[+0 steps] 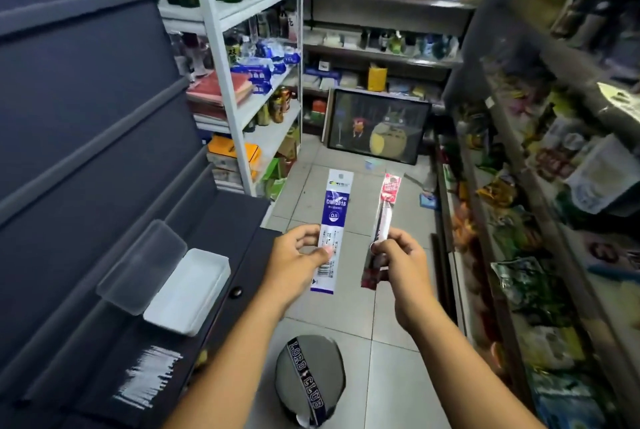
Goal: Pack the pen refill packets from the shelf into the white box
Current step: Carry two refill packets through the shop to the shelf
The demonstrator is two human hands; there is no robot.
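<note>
My left hand (298, 257) pinches a blue-and-white pen refill packet (334, 207) near its lower half and holds it upright over the aisle floor. My right hand (398, 255) pinches a red-topped pen refill packet (386, 207), also upright, a little to the right of the blue one. The white box (188, 292) lies open on the dark shelf at lower left, with nothing visible inside. Its clear lid (142, 266) leans against the shelf back just left of it. Both hands are to the right of the box, past the shelf's edge.
A dark grey shelf unit (86, 151) fills the left side. White racks (239, 82) with bottles and goods stand behind it. Stocked shelves (536, 221) line the right. A framed picture (377, 127) leans at the aisle's end. A round stool (310, 376) stands below my arms.
</note>
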